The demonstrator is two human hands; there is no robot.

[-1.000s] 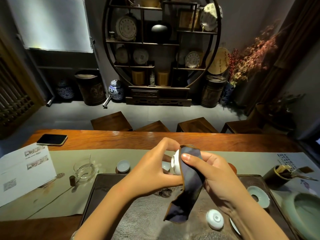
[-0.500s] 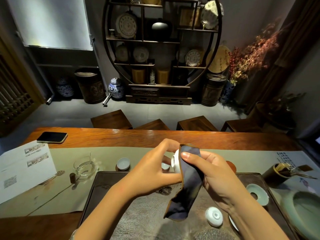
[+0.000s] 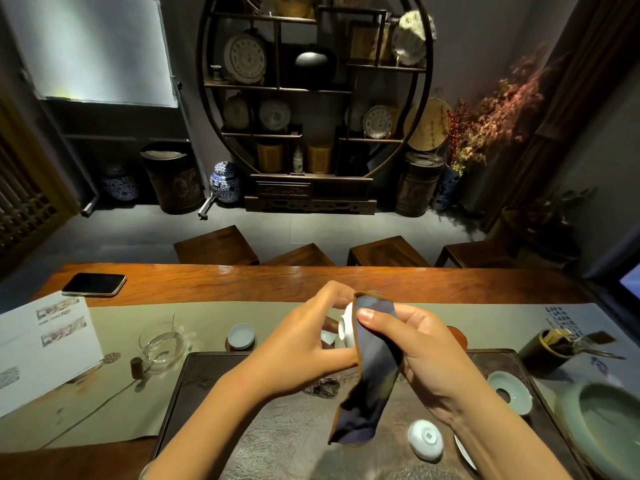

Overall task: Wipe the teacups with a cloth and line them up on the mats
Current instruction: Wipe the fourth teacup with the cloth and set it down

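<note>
My left hand [image 3: 304, 344] grips a white teacup [image 3: 347, 323] held on its side above the dark tea tray [image 3: 207, 375]. My right hand [image 3: 412, 348] holds a dark blue cloth [image 3: 367, 382] wrapped over the cup, thumb pressing the cloth against it; the cloth's tail hangs down. A pale teacup [image 3: 241, 335] stands on a round mat on the green runner [image 3: 114, 403]. Another white cup [image 3: 425, 439] lies upside down on the tray. A small white cup [image 3: 328, 337] shows behind my left fingers. A reddish mat [image 3: 457, 336] peeks out behind my right hand.
A glass pitcher [image 3: 162, 348], printed papers [image 3: 41, 348] and a phone [image 3: 94, 284] lie to the left. On the right stand a celadon saucer [image 3: 509, 393], a large celadon bowl [image 3: 606, 420] and a dark tool holder [image 3: 550, 351]. Wooden stools stand beyond the table.
The cup and cloth stay in my hands with only slight shifts; the view has tilted a little. Nothing was picked up or put down.
</note>
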